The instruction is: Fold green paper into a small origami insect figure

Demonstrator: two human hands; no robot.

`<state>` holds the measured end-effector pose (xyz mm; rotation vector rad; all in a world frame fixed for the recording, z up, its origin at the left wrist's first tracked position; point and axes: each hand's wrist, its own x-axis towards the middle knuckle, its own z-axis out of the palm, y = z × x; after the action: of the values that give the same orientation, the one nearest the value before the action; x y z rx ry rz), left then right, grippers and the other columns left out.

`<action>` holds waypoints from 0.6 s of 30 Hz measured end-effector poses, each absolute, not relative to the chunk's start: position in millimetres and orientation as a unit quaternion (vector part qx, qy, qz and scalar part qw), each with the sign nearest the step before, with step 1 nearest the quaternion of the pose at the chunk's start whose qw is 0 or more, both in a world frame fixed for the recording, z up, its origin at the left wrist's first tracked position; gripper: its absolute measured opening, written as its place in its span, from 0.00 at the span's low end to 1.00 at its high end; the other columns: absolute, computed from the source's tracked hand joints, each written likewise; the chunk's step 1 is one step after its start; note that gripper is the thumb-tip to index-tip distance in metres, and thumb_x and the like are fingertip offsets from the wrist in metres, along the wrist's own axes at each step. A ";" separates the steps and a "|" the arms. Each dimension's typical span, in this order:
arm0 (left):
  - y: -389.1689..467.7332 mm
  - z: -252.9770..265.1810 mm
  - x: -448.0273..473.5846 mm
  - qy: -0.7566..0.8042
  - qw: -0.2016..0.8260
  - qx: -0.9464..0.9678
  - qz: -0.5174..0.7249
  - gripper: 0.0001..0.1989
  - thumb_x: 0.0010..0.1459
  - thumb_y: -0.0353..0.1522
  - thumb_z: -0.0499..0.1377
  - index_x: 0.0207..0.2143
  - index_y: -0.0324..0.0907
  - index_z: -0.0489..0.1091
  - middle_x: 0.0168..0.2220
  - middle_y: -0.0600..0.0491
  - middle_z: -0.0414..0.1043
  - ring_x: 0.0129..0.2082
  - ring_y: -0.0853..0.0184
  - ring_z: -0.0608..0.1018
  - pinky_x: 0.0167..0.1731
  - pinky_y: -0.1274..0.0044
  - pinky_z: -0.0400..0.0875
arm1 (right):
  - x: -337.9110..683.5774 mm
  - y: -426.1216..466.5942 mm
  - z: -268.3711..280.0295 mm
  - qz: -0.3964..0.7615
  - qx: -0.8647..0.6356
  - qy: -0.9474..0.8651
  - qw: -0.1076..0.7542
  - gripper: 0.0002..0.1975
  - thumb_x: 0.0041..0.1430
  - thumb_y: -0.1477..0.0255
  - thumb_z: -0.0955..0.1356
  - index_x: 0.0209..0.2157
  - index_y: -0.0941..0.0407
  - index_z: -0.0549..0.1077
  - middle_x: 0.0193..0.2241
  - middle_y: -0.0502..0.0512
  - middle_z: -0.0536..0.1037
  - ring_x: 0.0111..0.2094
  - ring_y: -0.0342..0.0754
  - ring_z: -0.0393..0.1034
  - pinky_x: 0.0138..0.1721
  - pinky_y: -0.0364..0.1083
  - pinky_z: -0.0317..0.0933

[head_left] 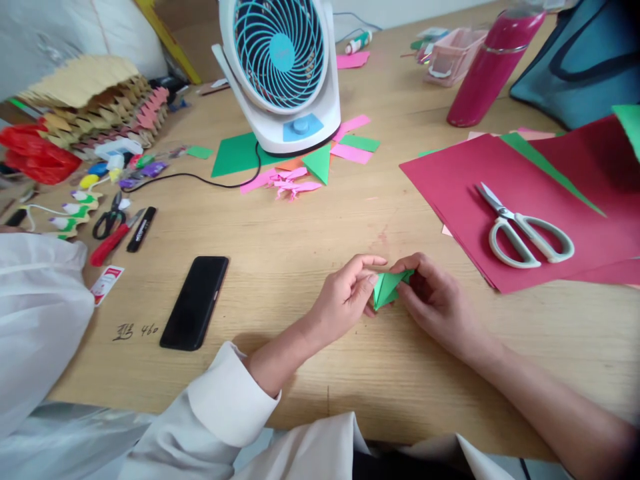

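A small folded piece of green paper (388,288) is held up between my two hands, just above the wooden table (310,227). My left hand (347,293) pinches its left edge, thumb in front and fingers partly behind. At the paper's right end, my right hand (430,300) grips it between thumb and index finger. Creases and triangular flaps show on the side facing me. The fingertips behind the paper are partly hidden.
White-handled scissors (530,233) lie on red paper sheets (450,200) at the right. A black phone (195,303) rests at the left. Further back stand a fan (300,133) and a magenta bottle (493,73). Pink paper pieces (295,183) and a red-handled knife (113,243) lie about.
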<state>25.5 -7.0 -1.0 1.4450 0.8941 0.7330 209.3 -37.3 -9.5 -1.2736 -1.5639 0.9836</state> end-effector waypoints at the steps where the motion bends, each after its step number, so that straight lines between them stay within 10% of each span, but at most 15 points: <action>1: -7.1 -0.2 25.2 0.381 0.606 0.624 0.312 0.20 0.68 0.42 0.51 0.55 0.40 0.63 0.30 0.54 0.72 0.24 0.73 0.76 0.23 0.82 0.75 | 209.5 -36.7 -9.9 0.393 -0.511 -0.625 0.440 0.07 0.63 0.76 0.64 0.41 0.52 0.68 0.32 0.50 0.70 0.29 0.45 0.65 0.30 0.46 0.60; 12: -9.7 -5.7 29.2 0.316 0.645 0.621 0.313 0.38 0.52 0.37 0.70 0.61 0.47 0.58 0.48 0.46 0.73 0.37 0.67 0.79 0.25 0.84 0.71 | 208.8 -33.4 -6.5 0.442 -0.535 -0.517 0.501 0.04 0.63 0.68 0.68 0.38 0.52 0.69 0.29 0.50 0.71 0.28 0.45 0.66 0.28 0.45 0.65; 18: -10.0 -11.0 32.6 0.382 0.592 0.622 0.340 0.28 0.57 0.28 0.62 0.60 0.45 0.62 0.35 0.54 0.75 0.30 0.72 0.77 0.33 0.80 0.73 | 205.7 -32.8 -6.6 0.461 -0.519 -0.508 0.509 0.10 0.60 0.61 0.70 0.37 0.52 0.70 0.29 0.51 0.71 0.29 0.46 0.67 0.30 0.45 0.64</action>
<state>32.6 -10.0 -11.0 1.4476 0.8881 0.7908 205.7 -32.8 -6.6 -1.2501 -1.2246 1.1111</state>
